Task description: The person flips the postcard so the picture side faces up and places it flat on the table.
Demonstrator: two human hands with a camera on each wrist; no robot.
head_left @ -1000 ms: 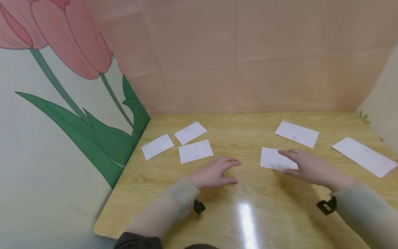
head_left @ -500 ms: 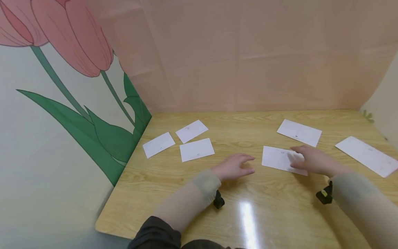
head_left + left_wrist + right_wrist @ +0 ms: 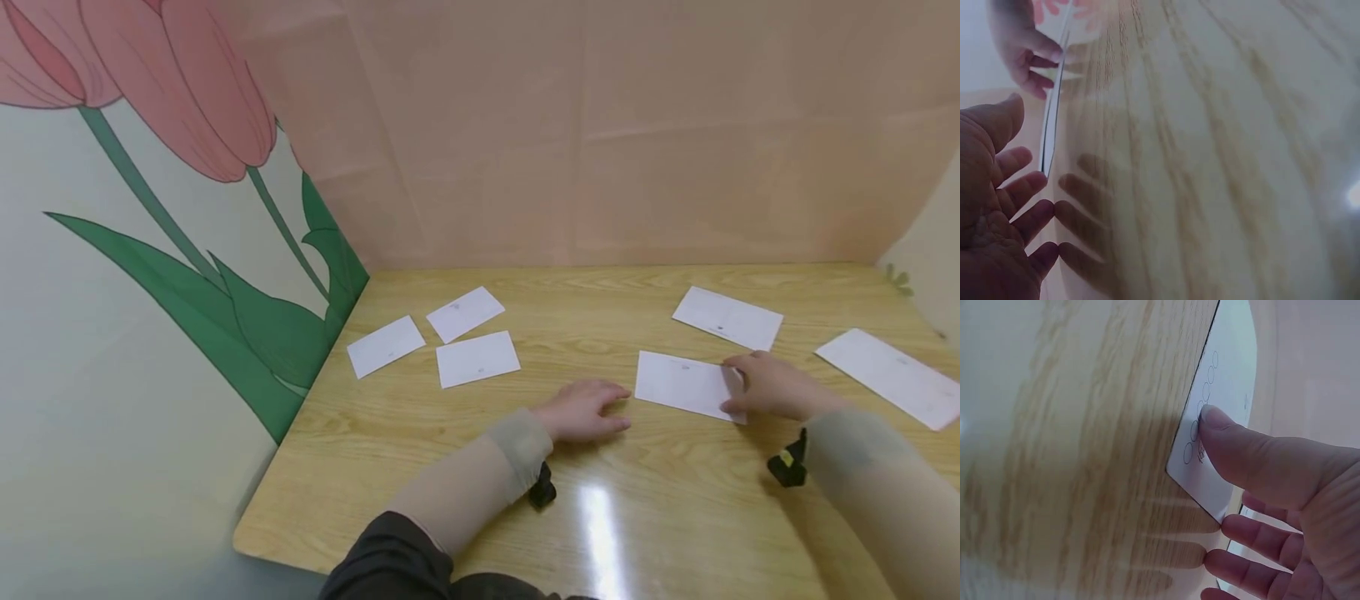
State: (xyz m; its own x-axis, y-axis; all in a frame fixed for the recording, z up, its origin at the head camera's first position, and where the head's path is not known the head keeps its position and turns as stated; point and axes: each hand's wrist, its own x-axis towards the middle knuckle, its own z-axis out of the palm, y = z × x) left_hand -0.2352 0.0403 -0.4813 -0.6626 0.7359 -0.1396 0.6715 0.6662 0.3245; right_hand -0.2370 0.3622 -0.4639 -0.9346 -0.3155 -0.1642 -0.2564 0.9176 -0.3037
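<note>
A white card (image 3: 678, 384) lies on the wooden table, printed with a row of small ovals near one edge, as the right wrist view shows. My right hand (image 3: 776, 387) is at its right end. In the right wrist view the thumb (image 3: 1219, 422) rests on the printed face, while other fingertips (image 3: 1232, 524) sit at the short edge; the index finger is hidden. My left hand (image 3: 585, 410) is spread beside the left end, fingertips close over the table. Seen almost edge-on in the left wrist view, the card (image 3: 1051, 128) reaches one of the left fingertips.
Three white cards lie at the left: one outermost (image 3: 386, 347), one at the back (image 3: 465, 314) and one nearer (image 3: 477, 360). Beyond my right hand are a back card (image 3: 727, 318) and a larger one (image 3: 892, 377). A pink cloth (image 3: 600, 133) hangs behind the table (image 3: 360, 467).
My left hand has moved right to the card's left end. My right hand has drawn back rightward across the card to its right end. The cards stay in place.
</note>
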